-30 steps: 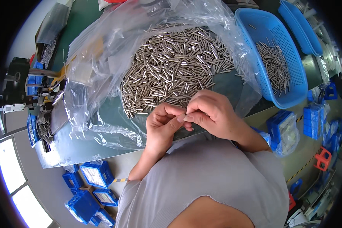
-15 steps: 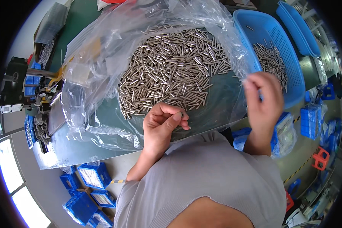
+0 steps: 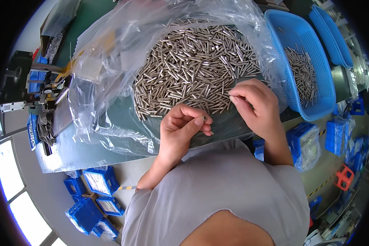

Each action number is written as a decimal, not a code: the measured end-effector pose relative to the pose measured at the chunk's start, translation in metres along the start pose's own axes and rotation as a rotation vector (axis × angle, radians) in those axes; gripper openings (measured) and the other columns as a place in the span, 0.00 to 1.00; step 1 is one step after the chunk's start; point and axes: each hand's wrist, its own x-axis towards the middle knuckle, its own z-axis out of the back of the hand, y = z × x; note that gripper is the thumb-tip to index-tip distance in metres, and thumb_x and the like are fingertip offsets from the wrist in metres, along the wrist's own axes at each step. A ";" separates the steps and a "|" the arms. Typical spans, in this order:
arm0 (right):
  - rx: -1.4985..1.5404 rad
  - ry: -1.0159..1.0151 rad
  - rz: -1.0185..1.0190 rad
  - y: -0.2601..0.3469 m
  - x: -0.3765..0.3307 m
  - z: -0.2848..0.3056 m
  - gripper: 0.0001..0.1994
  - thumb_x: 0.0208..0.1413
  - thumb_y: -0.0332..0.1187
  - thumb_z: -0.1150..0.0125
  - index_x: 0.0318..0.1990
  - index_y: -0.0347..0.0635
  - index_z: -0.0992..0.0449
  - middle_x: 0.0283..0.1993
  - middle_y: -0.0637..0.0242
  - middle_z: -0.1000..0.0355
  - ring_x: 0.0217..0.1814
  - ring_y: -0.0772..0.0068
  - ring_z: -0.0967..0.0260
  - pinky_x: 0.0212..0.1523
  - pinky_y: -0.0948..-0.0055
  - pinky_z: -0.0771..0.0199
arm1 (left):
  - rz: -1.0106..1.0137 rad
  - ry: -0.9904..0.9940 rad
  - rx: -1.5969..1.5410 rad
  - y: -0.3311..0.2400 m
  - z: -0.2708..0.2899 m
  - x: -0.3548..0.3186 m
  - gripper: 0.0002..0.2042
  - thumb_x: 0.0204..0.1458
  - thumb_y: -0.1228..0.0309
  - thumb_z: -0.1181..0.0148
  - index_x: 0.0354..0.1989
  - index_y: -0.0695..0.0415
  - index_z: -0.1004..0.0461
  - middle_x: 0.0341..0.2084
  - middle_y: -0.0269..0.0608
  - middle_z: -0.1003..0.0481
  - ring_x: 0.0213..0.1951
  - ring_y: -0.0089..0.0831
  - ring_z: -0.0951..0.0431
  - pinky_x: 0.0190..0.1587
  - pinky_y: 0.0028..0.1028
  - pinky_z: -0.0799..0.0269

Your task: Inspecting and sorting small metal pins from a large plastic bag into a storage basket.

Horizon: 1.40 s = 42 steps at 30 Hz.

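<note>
A wide heap of small metal pins (image 3: 192, 65), each with a tapered end, lies on clear plastic sheeting (image 3: 106, 98) over the dark green table. In front of the heap's near edge, my left hand (image 3: 178, 129) is closed, thumb against forefinger, on a metal pin (image 3: 204, 117) that shows only its small round end. My right hand (image 3: 256, 107) hovers at the heap's near right edge, fingertips pressed together. Whatever is between those fingertips is too small to make out. To its right stands a perforated blue plastic basket (image 3: 281, 35) holding more pins (image 3: 302, 74).
A second blue basket (image 3: 330, 37) stands beyond the first. Machine parts (image 3: 18, 78) occupy the table's left end. On the floor are blue crates (image 3: 100, 180) at left, wrapped blue boxes (image 3: 303, 143) at right, and a red stool (image 3: 344, 177).
My right hand has come leftward from beside the blue basket to the heap's near edge, and its fingers have closed together. My left hand keeps its pinch. The whole view has shifted slightly.
</note>
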 end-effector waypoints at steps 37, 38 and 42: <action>-0.631 -0.733 -0.138 0.006 -0.007 0.064 0.09 0.47 0.21 0.35 0.37 0.39 0.24 0.37 0.64 0.28 0.35 0.70 0.33 0.31 0.75 0.34 | -0.010 0.004 0.000 0.001 0.001 -0.001 0.01 0.55 0.82 0.46 0.35 0.65 0.30 0.31 0.48 0.24 0.31 0.28 0.23 0.36 0.29 0.23; -0.619 -0.672 -0.101 0.007 -0.007 0.058 0.09 0.46 0.21 0.36 0.37 0.39 0.24 0.37 0.64 0.28 0.35 0.68 0.32 0.32 0.73 0.33 | -0.013 -0.001 0.002 0.001 0.000 0.000 0.01 0.55 0.82 0.46 0.35 0.65 0.30 0.31 0.48 0.24 0.30 0.28 0.23 0.36 0.29 0.23; -0.282 -0.063 0.054 0.006 -0.001 0.022 0.11 0.42 0.19 0.38 0.35 0.40 0.23 0.34 0.62 0.30 0.34 0.62 0.31 0.33 0.69 0.31 | -0.007 -0.015 0.008 0.001 0.000 0.000 0.01 0.55 0.82 0.46 0.35 0.65 0.31 0.32 0.48 0.24 0.30 0.28 0.23 0.36 0.29 0.23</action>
